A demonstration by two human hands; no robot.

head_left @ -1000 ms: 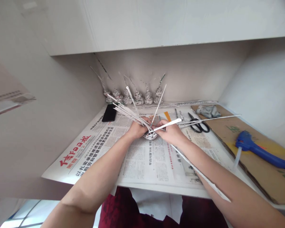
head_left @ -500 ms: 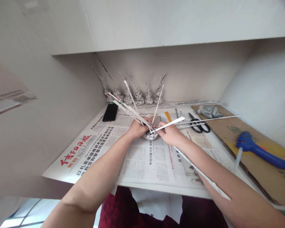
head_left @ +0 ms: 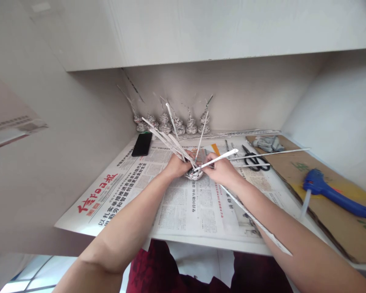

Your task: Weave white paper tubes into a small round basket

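Observation:
A small round woven base of rolled newspaper (head_left: 194, 175) rests on the newspaper sheet between my hands. Several paper strips stick out of it, one long white paper strip (head_left: 222, 159) pointing up to the right and others fanning to the upper left. My left hand (head_left: 179, 163) is closed around the base's left side, where strips bunch by the fingers. My right hand (head_left: 218, 167) pinches at the right side, with paper strips passing by its fingers. Another paper strip (head_left: 256, 219) runs down along my right forearm. The fingertips are partly hidden.
Several gourd-shaped paper pieces (head_left: 178, 125) line the back wall. A black phone (head_left: 142, 144) lies left. Black scissors (head_left: 256, 159) lie right, near cardboard (head_left: 338, 240) bearing a blue glue gun (head_left: 335, 194) and crumpled plastic (head_left: 268, 143). A shelf (head_left: 213, 32) hangs overhead.
My right hand has shifted slightly, and the strips at its right have moved a little. The upper-left strips have swung slightly to the right. My left hand stays at the base.

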